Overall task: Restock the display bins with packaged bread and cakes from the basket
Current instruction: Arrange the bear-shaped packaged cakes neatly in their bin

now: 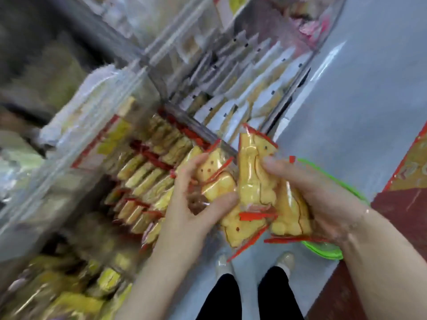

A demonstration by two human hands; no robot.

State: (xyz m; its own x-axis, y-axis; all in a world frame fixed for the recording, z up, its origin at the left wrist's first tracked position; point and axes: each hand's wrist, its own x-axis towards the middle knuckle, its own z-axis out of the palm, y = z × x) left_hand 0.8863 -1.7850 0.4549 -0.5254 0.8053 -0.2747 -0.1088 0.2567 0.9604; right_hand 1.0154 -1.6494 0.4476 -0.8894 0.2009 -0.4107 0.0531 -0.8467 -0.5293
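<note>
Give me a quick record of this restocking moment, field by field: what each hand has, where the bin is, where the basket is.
left hand: grips cake packets, yellow with red edges
right hand: holds more of the same packets, a bunch
display bin: left of the hands, rows of matching packets standing on edge
green basket: under the right hand, mostly hidden
floor: grey, the person's feet visible below
image: motion-blurred

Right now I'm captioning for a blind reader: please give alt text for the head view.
Two hands hold a bunch of yellow cake packets with red-edged wrappers, left hand and right hand gripping them above a display bin lined with similar packets. A green basket shows under the right hand; the picture is blurred.
</note>
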